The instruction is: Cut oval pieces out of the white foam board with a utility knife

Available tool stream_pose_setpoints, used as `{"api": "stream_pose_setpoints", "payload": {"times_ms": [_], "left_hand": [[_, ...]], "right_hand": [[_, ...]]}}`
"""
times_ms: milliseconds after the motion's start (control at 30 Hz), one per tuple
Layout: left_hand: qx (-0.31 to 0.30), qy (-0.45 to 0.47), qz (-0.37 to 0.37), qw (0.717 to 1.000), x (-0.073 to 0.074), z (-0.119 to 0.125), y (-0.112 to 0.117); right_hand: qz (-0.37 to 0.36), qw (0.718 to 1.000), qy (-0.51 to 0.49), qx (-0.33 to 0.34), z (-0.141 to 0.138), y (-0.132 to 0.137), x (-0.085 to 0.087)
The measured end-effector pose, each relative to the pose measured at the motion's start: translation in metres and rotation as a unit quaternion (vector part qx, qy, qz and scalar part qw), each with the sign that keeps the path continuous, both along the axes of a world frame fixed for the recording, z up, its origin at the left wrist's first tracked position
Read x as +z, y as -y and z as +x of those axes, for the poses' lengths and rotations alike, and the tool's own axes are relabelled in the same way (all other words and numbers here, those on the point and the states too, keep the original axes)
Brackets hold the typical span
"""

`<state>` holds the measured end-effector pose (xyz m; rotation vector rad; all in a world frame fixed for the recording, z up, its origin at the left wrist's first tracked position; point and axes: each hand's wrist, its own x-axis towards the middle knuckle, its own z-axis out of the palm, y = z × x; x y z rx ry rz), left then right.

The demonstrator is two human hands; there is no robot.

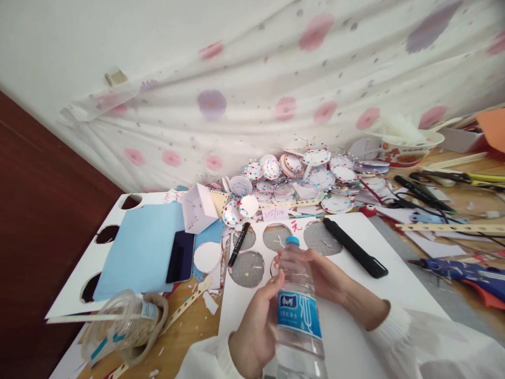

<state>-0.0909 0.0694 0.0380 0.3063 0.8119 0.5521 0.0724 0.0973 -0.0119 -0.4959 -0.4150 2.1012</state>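
Note:
A clear plastic water bottle (pixel 299 310) with a blue cap and blue label leans over a white sheet (pixel 351 337). My left hand (pixel 258 326) grips its left side, thumb pointing up along the bottle. On the other side, my right hand (pixel 325 273) is closed around the upper part, its fingers partly hidden behind the clear plastic. Round holes are cut in the sheet beneath. A black marker (pixel 239 245) lies across the sheet's left edge, beside the holes. Farther right on the sheet rests a long black tool with a rounded handle (pixel 355 247).
Behind the sheet is a heap of paper discs with coloured dots (pixel 319 179). Left are blue paper (pixel 136 247), a dark phone (pixel 180 257), a white paper box (pixel 199 209) and a plastic cup (pixel 126 321). Right are a noodle bowl (pixel 412 147) and a blue glue gun (pixel 461 271).

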Motion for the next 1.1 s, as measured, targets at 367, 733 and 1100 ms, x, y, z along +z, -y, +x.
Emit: {"api": "stream_pose_setpoints", "payload": {"times_ms": [367,733,1100], "left_hand": [[0.043,-0.014,0.019,0.999,-0.008,0.001,-0.004],[0.034,0.000,0.011,0.999,-0.024,-0.006,-0.005],[0.027,-0.018,0.010,0.999,-0.022,-0.008,-0.005]], "right_hand": [[0.019,0.998,0.046,-0.032,0.002,-0.001,-0.005],[0.036,0.995,0.090,-0.038,-0.001,-0.002,-0.003],[0.044,0.994,0.098,-0.036,-0.001,-0.002,-0.007]]}}
